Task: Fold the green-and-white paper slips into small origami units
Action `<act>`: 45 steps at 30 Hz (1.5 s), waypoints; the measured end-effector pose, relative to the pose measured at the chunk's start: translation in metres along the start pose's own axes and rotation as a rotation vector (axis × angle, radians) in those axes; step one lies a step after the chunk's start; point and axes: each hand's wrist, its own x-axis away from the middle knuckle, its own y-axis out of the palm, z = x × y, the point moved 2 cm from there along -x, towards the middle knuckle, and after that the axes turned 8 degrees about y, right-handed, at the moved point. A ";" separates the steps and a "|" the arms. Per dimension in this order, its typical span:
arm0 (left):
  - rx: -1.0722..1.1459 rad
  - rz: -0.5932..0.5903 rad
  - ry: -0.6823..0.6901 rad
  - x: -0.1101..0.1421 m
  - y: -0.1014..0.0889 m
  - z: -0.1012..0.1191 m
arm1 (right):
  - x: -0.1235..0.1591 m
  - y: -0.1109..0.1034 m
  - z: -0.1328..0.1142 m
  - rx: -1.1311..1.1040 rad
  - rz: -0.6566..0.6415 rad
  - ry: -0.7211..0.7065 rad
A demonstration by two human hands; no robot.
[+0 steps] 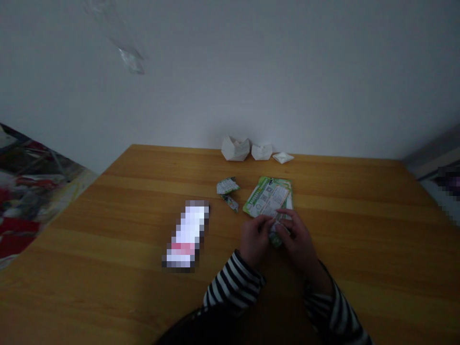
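My left hand (254,238) and my right hand (297,239) come together near the middle of the table, their fingers closed on a small folded piece of green-and-white printed paper (275,239). The fingers cover much of that piece, so its shape is not clear. Just beyond the hands lies a stack of green-and-white printed paper sheets (271,194), partly behind my fingertips. To the left of the stack rests a folded figure of the same printed paper (227,186), with an angular outline and a narrow lower part.
A phone (188,235) with a lit, blurred screen lies left of my hands on the wooden table (108,215). Along the wall stand a large white folded paper piece (235,149), a smaller one (262,152) and a flat pointed one (283,157). Clutter (25,191) lies beyond the left edge.
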 end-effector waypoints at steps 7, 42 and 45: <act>0.258 -0.020 -0.096 -0.001 0.003 -0.002 | -0.003 -0.006 0.006 -0.272 0.008 0.100; 0.390 -0.013 -0.036 0.002 0.007 -0.002 | 0.002 -0.011 -0.001 0.020 0.514 -0.114; 0.421 -0.024 -0.025 0.002 0.009 0.002 | 0.008 -0.011 -0.001 0.372 0.591 -0.222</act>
